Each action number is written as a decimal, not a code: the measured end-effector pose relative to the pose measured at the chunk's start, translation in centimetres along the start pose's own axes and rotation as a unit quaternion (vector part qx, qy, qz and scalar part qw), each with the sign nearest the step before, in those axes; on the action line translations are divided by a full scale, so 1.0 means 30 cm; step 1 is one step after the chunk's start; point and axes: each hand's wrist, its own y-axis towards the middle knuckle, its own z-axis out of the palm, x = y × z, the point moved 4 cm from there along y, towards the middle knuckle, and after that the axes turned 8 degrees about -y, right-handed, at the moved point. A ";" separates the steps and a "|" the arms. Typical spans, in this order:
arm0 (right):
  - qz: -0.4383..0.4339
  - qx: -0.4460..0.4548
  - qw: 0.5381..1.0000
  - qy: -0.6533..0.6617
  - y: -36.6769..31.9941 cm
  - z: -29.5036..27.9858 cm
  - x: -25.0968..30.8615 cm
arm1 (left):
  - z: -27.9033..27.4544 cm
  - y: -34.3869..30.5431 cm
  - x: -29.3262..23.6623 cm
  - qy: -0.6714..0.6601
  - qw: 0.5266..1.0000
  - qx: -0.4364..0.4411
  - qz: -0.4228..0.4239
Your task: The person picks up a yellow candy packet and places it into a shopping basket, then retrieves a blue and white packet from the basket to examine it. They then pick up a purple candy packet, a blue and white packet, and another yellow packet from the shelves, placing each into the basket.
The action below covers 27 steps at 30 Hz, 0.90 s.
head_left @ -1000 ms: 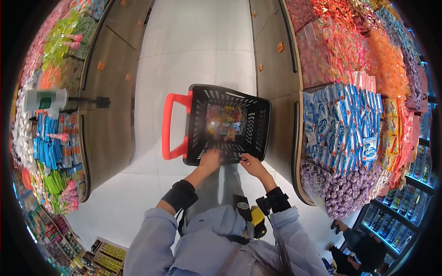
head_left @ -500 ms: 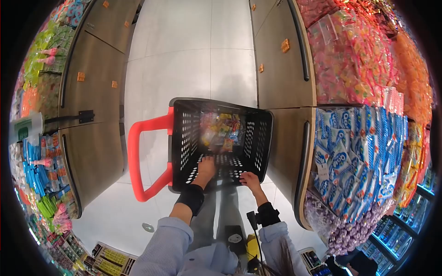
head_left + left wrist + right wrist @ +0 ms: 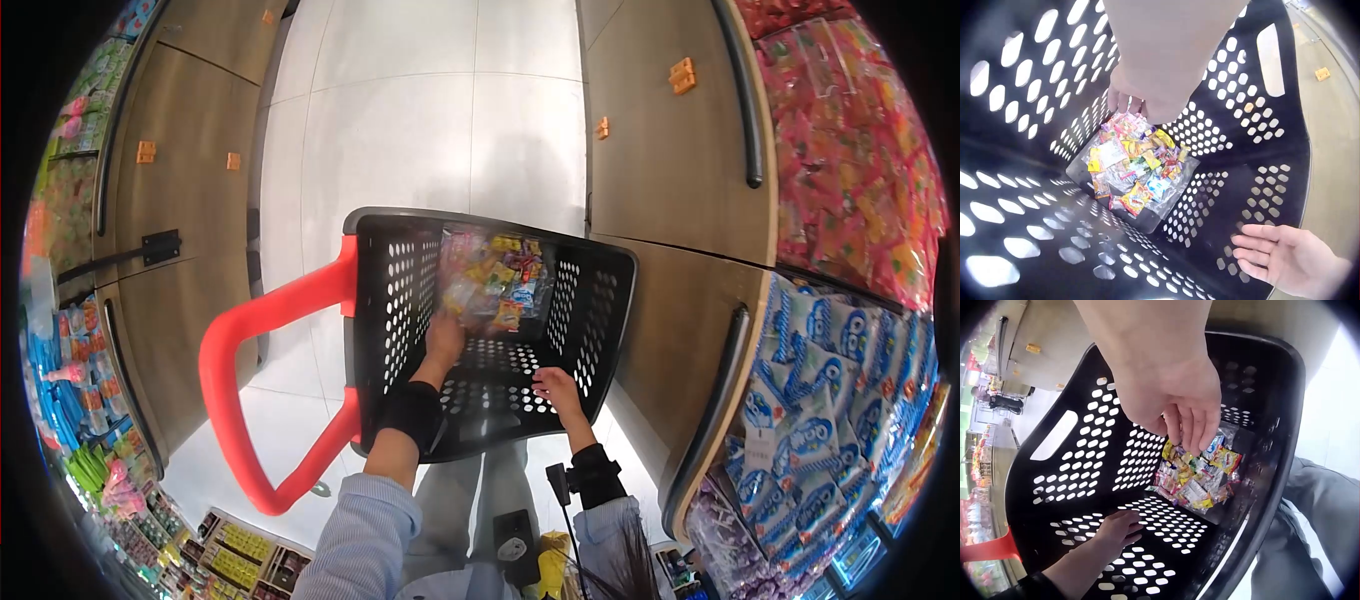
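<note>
A black shopping basket point(image 3: 400, 222) with perforated walls and a red handle point(image 3: 228, 345) stands on the floor in front of me. At its bottom lies a clear plastic bag of mixed wrapped candies point(image 3: 492, 275). My left hand point(image 3: 443, 342) is down inside the basket; in the left wrist view its fingers overlap the pinkish end of the candies point(image 3: 1129, 125). Higher up, near the basket's near right side, my right hand point(image 3: 560, 388) hangs with loosely bent fingers and holds nothing. The left wrist view shows its bare palm.
Wooden cabinets point(image 3: 690, 330) flank the pale tiled aisle point(image 3: 400, 120) on both sides. Blue-and-white packets point(image 3: 815, 430) and pink wrapped candies point(image 3: 850, 150) fill the right-hand shelf. More sweets line the left.
Both hands have moved from the basket's near rim into it, the left one deeper toward the candies. The basket looks larger and closer as my head view has dipped.
</note>
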 end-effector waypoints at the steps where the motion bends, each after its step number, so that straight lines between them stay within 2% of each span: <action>1: 0.009 -0.006 1.000 0.000 0.024 0.010 0.000 | 0.017 0.025 0.013 -0.012 1.000 0.002 -0.005; 4: 0.012 -0.012 1.000 -0.015 0.107 0.014 -0.015 | 0.067 0.095 0.041 -0.035 0.998 -0.037 0.028; 5: 0.020 -0.018 1.000 -0.014 0.132 0.010 -0.026 | 0.094 0.120 0.056 -0.028 1.000 -0.013 0.002; 9: 0.051 -0.022 0.998 0.001 0.241 -0.007 -0.062 | 0.198 0.239 0.138 -0.004 1.000 -0.014 0.027; 12: 0.066 -0.037 0.997 0.026 0.326 -0.001 -0.088 | 0.265 0.334 0.197 0.024 1.000 -0.012 -0.002; 14: 0.075 -0.052 0.995 0.044 0.390 0.014 -0.113 | 0.273 0.369 0.210 -0.013 1.000 -0.028 -0.007; 19: 0.047 -0.020 0.999 0.017 0.529 0.077 -0.139 | 0.345 0.508 0.285 -0.046 0.998 -0.006 -0.037; 22: 0.033 -0.006 0.999 0.031 0.586 0.097 -0.160 | 0.393 0.569 0.328 0.015 0.997 -0.055 0.044; 23: 0.034 -0.002 0.999 0.031 0.600 0.097 -0.170 | 0.411 0.603 0.350 0.027 0.997 -0.047 0.048; 24: 0.036 -0.001 0.999 0.034 0.614 0.098 -0.174 | 0.362 0.582 0.297 -0.077 0.992 -0.084 0.055; 26: 0.042 0.001 0.998 0.039 0.631 0.099 -0.183 | 0.363 0.628 0.296 0.003 0.999 -0.031 -0.029; 27: 0.039 0.005 0.999 0.036 0.633 0.099 -0.174 | 0.405 0.664 0.336 0.042 0.999 -0.031 -0.014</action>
